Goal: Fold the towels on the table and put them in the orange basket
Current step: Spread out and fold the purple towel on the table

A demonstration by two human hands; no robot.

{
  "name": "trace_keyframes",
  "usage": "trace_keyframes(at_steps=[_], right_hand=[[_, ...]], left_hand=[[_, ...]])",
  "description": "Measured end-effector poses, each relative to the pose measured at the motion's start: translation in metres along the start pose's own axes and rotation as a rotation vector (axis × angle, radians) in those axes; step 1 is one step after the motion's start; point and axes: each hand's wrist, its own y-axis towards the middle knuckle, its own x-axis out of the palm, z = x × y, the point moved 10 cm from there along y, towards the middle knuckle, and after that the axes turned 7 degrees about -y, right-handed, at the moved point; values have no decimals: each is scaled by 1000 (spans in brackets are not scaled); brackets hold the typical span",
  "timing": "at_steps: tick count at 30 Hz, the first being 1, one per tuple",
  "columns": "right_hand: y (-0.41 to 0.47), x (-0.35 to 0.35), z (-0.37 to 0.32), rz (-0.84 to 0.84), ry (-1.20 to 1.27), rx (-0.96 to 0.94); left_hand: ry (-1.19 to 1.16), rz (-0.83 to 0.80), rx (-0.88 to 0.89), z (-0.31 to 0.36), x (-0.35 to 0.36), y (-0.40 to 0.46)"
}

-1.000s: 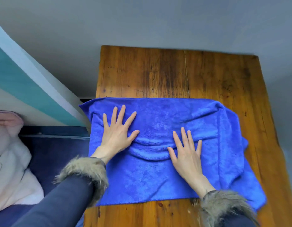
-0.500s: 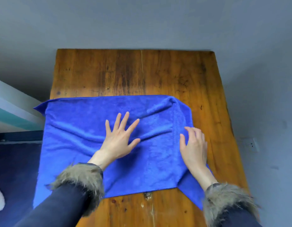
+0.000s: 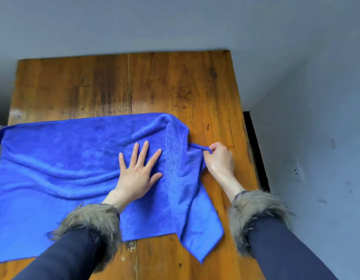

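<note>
A large blue towel (image 3: 60,168) lies spread across the near part of the wooden table (image 3: 94,87), its left side hanging past the table's left edge. Its right end is rumpled and partly folded over, with one corner pointing toward me. My left hand (image 3: 137,170) presses flat on the towel's middle, fingers straight and spread. My right hand (image 3: 219,158) pinches a bunched bit of the towel's right edge between thumb and curled fingers, just above the tabletop. No orange basket is in view.
Bare wood fills the far half of the table and a strip along its right side. A grey wall stands behind and to the right, with a white socket (image 3: 294,171) low on it. A dark gap (image 3: 256,150) runs beside the table's right edge.
My right hand went from lying flat on the towel to pinching its right edge. My left hand stayed flat, now further right on the towel. The view swung to the right.
</note>
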Motion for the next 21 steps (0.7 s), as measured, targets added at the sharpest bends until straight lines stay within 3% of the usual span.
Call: trace_keyframes(at_steps=[6, 11, 15, 17, 21], right_hand=[[70, -93, -1, 271, 137, -71], [59, -94, -1, 335, 66, -210], [-1, -25, -6, 192, -270, -483], [-15, 9, 6, 80, -421, -526], [-6, 13, 25, 75, -525, -555]], left_hand=[[-40, 19, -28, 11, -11, -1], [-71, 84, 48, 40, -19, 1], [-8, 35, 108, 65, -5, 5], [22, 10, 109, 68, 1, 10], [87, -16, 137, 68, 5, 16]])
